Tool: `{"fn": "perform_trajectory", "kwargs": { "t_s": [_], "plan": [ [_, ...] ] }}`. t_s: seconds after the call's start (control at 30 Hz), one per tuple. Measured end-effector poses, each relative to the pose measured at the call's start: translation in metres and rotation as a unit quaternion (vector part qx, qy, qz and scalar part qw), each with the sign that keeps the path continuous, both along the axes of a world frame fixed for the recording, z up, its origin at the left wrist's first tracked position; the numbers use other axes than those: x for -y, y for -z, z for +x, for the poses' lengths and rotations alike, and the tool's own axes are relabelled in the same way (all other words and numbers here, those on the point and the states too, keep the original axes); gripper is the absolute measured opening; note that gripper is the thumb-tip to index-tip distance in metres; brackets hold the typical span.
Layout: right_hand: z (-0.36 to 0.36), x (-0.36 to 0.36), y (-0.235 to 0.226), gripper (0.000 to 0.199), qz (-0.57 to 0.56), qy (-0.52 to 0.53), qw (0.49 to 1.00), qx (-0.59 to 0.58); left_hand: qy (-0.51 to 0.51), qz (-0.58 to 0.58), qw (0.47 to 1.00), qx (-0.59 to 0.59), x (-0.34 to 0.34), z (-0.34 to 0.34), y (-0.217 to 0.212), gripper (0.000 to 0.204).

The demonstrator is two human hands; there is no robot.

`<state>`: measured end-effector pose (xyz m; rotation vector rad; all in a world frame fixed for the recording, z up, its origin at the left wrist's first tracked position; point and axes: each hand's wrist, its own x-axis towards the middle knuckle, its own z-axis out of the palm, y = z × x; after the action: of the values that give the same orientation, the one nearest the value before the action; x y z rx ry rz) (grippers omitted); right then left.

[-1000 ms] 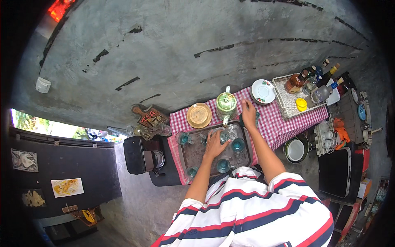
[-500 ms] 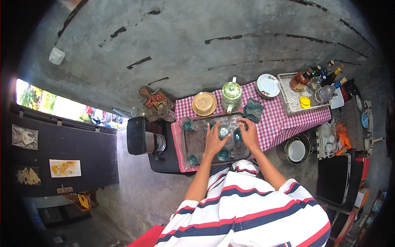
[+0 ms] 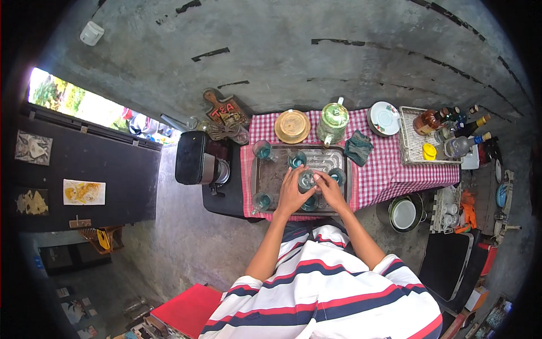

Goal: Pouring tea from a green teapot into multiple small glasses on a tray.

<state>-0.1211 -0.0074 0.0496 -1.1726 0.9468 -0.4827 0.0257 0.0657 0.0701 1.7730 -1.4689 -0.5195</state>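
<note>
Between my hands is a clear drinking glass point(image 3: 306, 179), held above a worn metal tray point(image 3: 271, 183). The fingers of my left hand point(image 3: 292, 192) curl round its left side. My right hand point(image 3: 330, 191) has its thumb and fingertips against the right side. Several blue-tinted glasses stand about the tray: one glass point(image 3: 296, 159) just behind my hands, another glass point(image 3: 337, 176) by my right fingers, a third glass point(image 3: 309, 204) partly hidden under my wrists. At the left edge are a rear glass point(image 3: 262, 150) and a front glass point(image 3: 261, 200).
Behind the tray are a round wooden lidded container point(image 3: 292, 126), a green patterned teapot point(image 3: 333, 122) and a dark cloth point(image 3: 358, 148). Plates point(image 3: 385, 118) and a white wicker tray point(image 3: 404, 141) of bottles stand right. A black coffee machine point(image 3: 192, 158) stands left; pots point(image 3: 403, 214) sit lower right.
My right hand has come in to the left and now touches the glass along with my left hand. The whole view has shifted, with the table appearing further right.
</note>
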Motion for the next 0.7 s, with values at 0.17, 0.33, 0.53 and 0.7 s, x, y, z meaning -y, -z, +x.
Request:
{"fn": "perform_trajectory", "kwargs": {
  "t_s": [0.17, 0.33, 0.53, 0.7],
  "plan": [
    [0.013, 0.003, -0.004, 0.049, 0.026, -0.054, 0.998, 0.009, -0.023, 0.015, 1.0, -0.013, -0.008, 0.009, -0.009, 0.065],
    [0.026, 0.004, -0.003, 0.053, 0.052, -0.035, 0.997, 0.054, -0.028, 0.003, 0.999, -0.02, -0.005, 0.018, -0.017, 0.066],
    [0.038, 0.002, -0.007, 0.052, 0.083, 0.001, 0.995, 0.058, -0.017, 0.013, 0.998, -0.052, -0.002, 0.034, -0.016, 0.072],
    [0.048, 0.002, -0.011, 0.053, 0.098, 0.034, 0.994, 0.045, 0.003, 0.031, 0.996, -0.086, -0.004, 0.054, -0.022, 0.087]
  ]
}}
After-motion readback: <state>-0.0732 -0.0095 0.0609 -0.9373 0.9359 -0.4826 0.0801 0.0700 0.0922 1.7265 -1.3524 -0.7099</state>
